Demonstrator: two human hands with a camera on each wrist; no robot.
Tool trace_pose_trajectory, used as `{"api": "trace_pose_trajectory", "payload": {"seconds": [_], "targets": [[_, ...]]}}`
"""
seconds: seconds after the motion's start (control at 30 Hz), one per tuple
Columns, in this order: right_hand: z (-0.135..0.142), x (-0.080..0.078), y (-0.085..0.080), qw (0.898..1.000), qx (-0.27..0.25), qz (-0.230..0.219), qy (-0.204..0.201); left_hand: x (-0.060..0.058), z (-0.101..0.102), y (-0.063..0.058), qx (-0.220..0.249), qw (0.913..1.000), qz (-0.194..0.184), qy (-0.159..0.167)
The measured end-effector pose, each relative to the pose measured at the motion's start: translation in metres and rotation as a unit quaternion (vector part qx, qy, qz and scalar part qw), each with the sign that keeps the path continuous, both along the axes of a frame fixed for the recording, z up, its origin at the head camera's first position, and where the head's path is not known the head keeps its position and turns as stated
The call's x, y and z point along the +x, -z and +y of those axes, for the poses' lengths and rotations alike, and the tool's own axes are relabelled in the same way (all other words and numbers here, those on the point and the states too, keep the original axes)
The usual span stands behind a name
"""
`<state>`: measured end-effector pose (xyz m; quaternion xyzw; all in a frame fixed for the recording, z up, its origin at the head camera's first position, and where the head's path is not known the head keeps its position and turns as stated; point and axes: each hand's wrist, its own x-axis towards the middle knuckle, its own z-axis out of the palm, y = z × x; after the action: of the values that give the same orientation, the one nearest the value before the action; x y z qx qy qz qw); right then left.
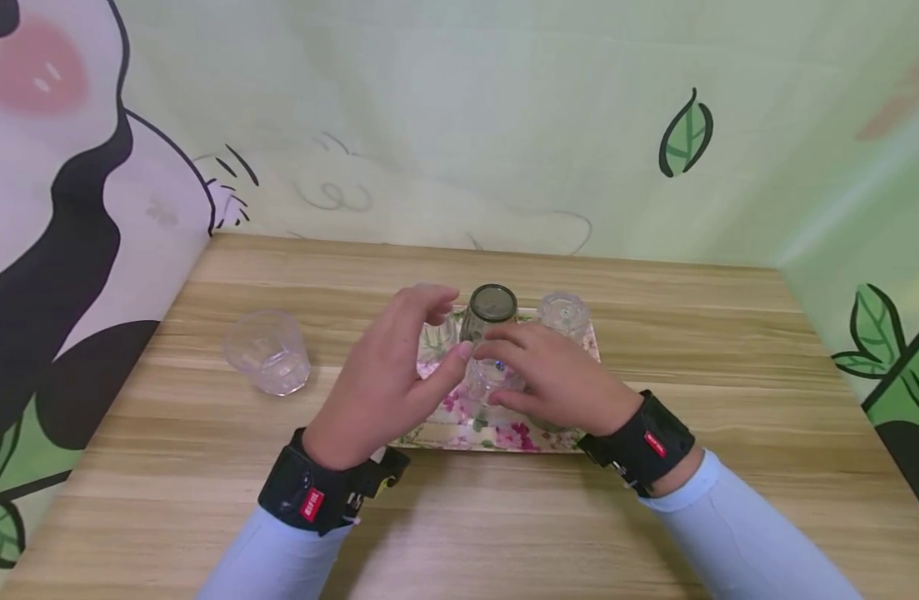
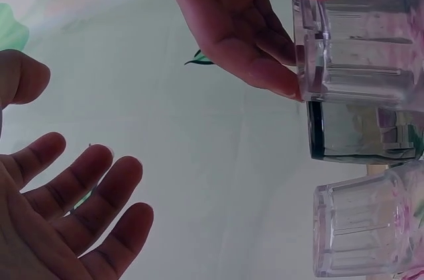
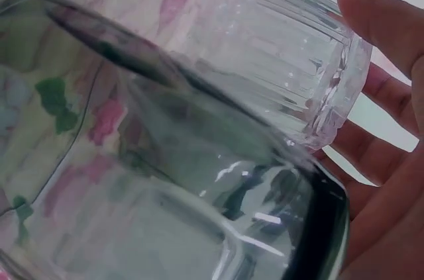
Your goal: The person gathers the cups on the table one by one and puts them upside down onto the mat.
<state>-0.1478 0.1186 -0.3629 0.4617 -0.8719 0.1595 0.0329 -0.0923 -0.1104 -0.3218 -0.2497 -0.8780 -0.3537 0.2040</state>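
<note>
My right hand [image 1: 552, 375] grips an upside-down clear ribbed glass [image 1: 489, 383] on a floral tray [image 1: 459, 437]. In the right wrist view its thumb [image 3: 381, 25] lies at the base end of that glass [image 3: 285, 61], the other fingers on the far side. My left hand [image 1: 387, 375] hovers over the tray's left part with nothing in it, fingers spread apart from the thumb. Just behind the gripped glass, a dark-tinted glass [image 1: 493, 304] stands base up. Another clear glass [image 1: 438, 337] shows partly behind my left fingers.
At the tray's back right corner stands one more upturned clear glass [image 1: 564, 312]. A larger clear glass [image 1: 267, 354] sits mouth up on the wooden table [image 1: 466, 517], left of the tray. A printed curtain [image 1: 444, 125] closes off the table's back and sides.
</note>
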Motion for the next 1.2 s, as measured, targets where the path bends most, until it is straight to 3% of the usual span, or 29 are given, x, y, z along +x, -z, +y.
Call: {"api": "trace_pose_trajectory", "payload": {"seconds": [0.77,1.2], "targets": [[0.002,0.003,0.007,0.999,0.004,-0.008,0.033,-0.003,0.005,0.003,-0.016,0.9997,-0.005,0.019],[0.023,0.006,-0.007,0.996,-0.069,0.003,0.049,-0.004,0.008,0.008,-0.033,0.9992,-0.012,0.021]]}}
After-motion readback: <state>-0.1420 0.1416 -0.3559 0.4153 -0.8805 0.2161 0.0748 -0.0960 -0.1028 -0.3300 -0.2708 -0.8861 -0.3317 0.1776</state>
